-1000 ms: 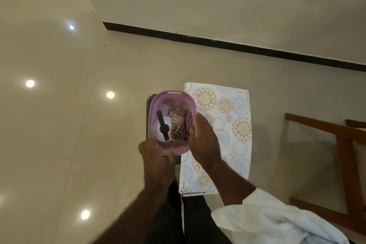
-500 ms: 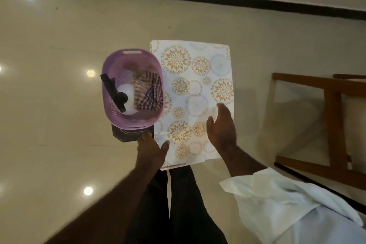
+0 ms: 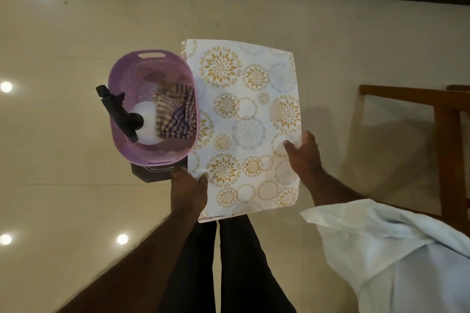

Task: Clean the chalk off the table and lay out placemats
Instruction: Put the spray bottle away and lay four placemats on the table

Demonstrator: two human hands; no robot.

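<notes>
Fingers (image 3: pixel 309 138) and thumb of right hand (image 3: pixel 304 157) clamped on the right edge of the placemats (image 3: pixel 244 114), held flat above the floor (image 3: pixel 76 160). Near-left edge pinched by left hand (image 3: pixel 188 189), thumb on top, fingers hidden beneath. Just beside the mats' left edge: purple basket (image 3: pixel 152 54) with spray bottle (image 3: pixel 146 119) and checked cloth (image 3: pixel 178 114) inside.

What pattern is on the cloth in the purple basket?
Cloth: dark and cream checks; head view.
</notes>
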